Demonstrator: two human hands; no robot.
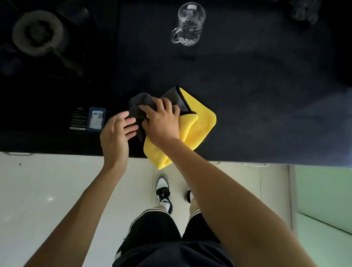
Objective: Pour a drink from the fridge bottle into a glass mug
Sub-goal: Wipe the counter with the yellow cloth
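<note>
Dark desk [262,99] seen from above, with a stove burner [38,32] set into its left end. A yellow and grey cloth [202,125] is laid at the near edge, around the middle, with one corner hung over it. Its grey part is bunched under the right hand [163,121], whose grip is clamped on it. The left hand [115,135] is held just beside, grip apart, fingers relaxed against the grey fold. A glass mug [188,25] is stood upright toward the far edge, well apart from the cloth, handle turned left.
</note>
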